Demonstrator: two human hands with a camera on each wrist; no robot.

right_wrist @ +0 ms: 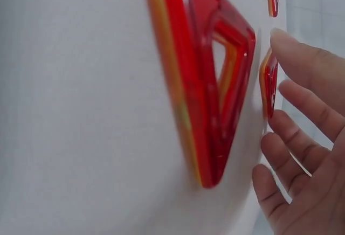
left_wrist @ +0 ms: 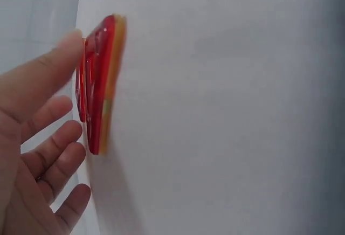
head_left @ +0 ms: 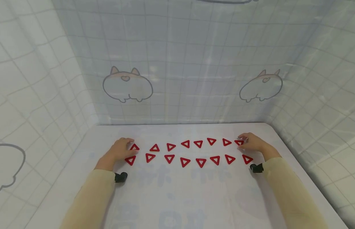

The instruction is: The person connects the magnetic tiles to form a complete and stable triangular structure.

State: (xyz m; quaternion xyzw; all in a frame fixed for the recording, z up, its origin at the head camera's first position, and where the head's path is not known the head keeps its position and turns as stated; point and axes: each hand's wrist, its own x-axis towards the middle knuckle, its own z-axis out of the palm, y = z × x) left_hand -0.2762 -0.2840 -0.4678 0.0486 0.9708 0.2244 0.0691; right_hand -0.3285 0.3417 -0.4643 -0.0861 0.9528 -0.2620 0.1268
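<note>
Two rows of red triangular frames lie on the white table. My left hand (head_left: pixel 118 152) is at the left end, its thumb and fingers spread around the end triangle of the back row (head_left: pixel 134 147); the front-row end triangle (head_left: pixel 130 160) lies just below the thumb. At the right end, my right hand (head_left: pixel 253 143) has thumb and fingers either side of the last back-row triangle (head_left: pixel 239 142), with a front-row triangle (head_left: pixel 247 159) nearer me. In the right wrist view, fingers (right_wrist: pixel 299 138) are apart beside a triangle (right_wrist: pixel 271 84); whether they touch it, I cannot tell.
Several more red triangles, such as one in the front row (head_left: pixel 201 163) and one in the back row (head_left: pixel 198 144), lie between the hands. Grid-patterned curtains (head_left: pixel 177 79) with animal drawings stand behind the table (head_left: pixel 177 197) and at both sides.
</note>
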